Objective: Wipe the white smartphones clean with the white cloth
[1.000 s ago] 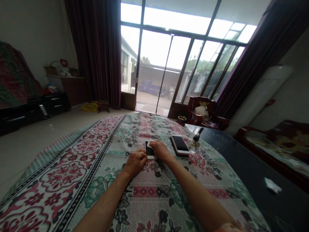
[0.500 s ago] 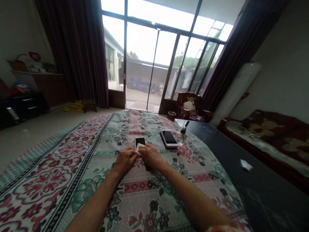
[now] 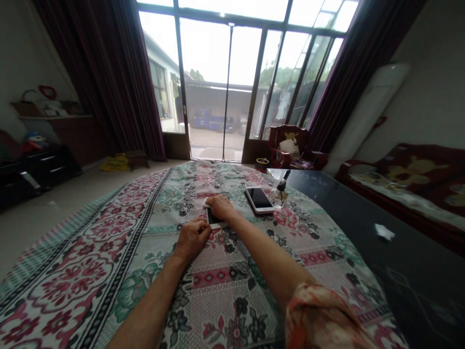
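A small white-framed smartphone (image 3: 215, 221) with a dark screen lies flat on the patterned tablecloth (image 3: 218, 291). My left hand (image 3: 192, 236) is closed, its fingertips gripping the phone's lower left corner. Over the phone's far part, my right hand (image 3: 222, 208) presses a white tissue (image 3: 207, 201) that sticks out past the fingers. My palm and fingers hide much of the screen and most of the tissue. To the right, a larger white device with a black screen (image 3: 259, 198) lies apart from both hands.
Beside the larger device stands a clear glass bottle (image 3: 279, 195) with a black top. A dark glossy table (image 3: 327, 208) adjoins on the right, carrying a crumpled white tissue (image 3: 384, 232). Beyond are a wooden armchair (image 3: 288, 140), a sofa (image 3: 410, 184) and glass doors (image 3: 210, 97).
My right hand has slid the tissue from the phone's near end to its far end. The left hand stays at the near corner. The whole view has shifted slightly.
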The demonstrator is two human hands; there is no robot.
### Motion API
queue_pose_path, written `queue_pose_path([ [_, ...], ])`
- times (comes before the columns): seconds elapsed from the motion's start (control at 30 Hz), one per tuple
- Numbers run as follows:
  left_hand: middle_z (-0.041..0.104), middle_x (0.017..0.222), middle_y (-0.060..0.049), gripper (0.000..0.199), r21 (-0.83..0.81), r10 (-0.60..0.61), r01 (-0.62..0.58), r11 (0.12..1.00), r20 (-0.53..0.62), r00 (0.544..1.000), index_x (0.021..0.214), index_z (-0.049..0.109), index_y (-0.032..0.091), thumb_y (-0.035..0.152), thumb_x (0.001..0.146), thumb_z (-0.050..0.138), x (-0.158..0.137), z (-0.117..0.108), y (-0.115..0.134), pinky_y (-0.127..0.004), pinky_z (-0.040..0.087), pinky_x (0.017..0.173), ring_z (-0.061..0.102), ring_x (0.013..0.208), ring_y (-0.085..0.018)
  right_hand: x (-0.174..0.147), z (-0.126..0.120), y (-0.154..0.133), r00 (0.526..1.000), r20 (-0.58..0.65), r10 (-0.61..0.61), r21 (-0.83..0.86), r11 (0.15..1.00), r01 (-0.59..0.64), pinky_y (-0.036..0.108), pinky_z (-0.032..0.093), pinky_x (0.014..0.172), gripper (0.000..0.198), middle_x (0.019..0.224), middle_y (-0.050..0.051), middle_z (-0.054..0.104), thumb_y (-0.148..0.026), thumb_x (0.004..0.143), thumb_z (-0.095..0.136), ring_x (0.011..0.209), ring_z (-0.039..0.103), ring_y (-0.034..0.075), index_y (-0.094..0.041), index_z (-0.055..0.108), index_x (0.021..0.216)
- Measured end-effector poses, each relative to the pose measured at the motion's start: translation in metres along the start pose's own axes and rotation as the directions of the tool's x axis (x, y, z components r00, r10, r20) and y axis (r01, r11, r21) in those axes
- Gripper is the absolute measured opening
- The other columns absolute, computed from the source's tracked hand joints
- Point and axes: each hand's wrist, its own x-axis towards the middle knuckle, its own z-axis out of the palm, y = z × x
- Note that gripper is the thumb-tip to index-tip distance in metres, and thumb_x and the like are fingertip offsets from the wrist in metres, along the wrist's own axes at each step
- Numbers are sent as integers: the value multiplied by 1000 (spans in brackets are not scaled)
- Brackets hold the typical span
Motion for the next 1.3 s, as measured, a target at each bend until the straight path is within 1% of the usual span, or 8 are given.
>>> queue_pose_path([
  [0.1,69,77,-3,17,-10,14,-14,1000,-12,1000,67,69,19,18,80,57,0,-1,1,-26,48,73,64,75,-16,-11,1,-1,999,-10,-32,-5,999,32,29,38,83,26,99,9,68,-17,90,44,97,57,21,-19,69,96],
  [0.23,69,78,-3,18,-26,45,-46,999,-11,999,68,68,19,15,79,55,0,-3,3,-26,48,74,65,77,-16,-37,5,-2,989,-57,-138,17,990,139,27,37,82,19,100,6,66,-21,91,48,96,54,20,-21,67,93],
  [0.5,70,82,-4,19,17,44,-44,999,-1,999,75,71,19,12,80,54,-3,-1,1,-27,48,78,65,81,-17,-80,6,-4,959,-113,-259,36,964,265,26,36,77,13,94,3,65,-19,90,52,88,51,17,-21,65,88],
  [0.67,70,79,-3,20,30,25,-25,999,-7,1000,68,68,19,12,80,53,-2,0,1,-26,48,74,64,76,-16,-63,7,-1,964,-117,-240,55,967,248,25,36,75,15,92,3,66,-19,90,51,88,53,17,-20,65,85],
  [0.8,68,76,-2,22,16,34,-34,999,2,999,64,67,18,12,80,53,-2,-1,2,-24,46,71,63,73,-14,-24,5,3,994,-64,-88,29,996,90,26,37,77,20,93,5,68,-15,89,47,91,57,18,-19,67,87],
  [0.93,68,75,-3,21,16,18,-17,1000,-5,1000,66,67,18,13,81,53,-2,-1,1,-24,46,70,63,72,-14,-2,5,6,998,-59,-36,32,999,38,28,38,79,24,97,8,69,-13,88,45,93,58,19,-20,68,93],
  [1.13,67,76,-3,20,33,28,-28,999,6,1000,69,66,18,14,82,52,-2,1,-2,-26,46,73,62,75,-15,-24,10,4,991,-70,-110,23,993,112,27,38,79,21,98,6,67,-19,91,46,95,56,19,-20,67,90],
  [1.3,65,81,-5,8,134,-61,66,989,-39,997,74,65,17,19,79,60,-4,0,0,-29,48,74,61,77,-18,-56,8,-2,965,-116,-235,41,970,241,27,38,75,16,95,4,66,-22,92,50,90,53,19,-21,66,88],
])
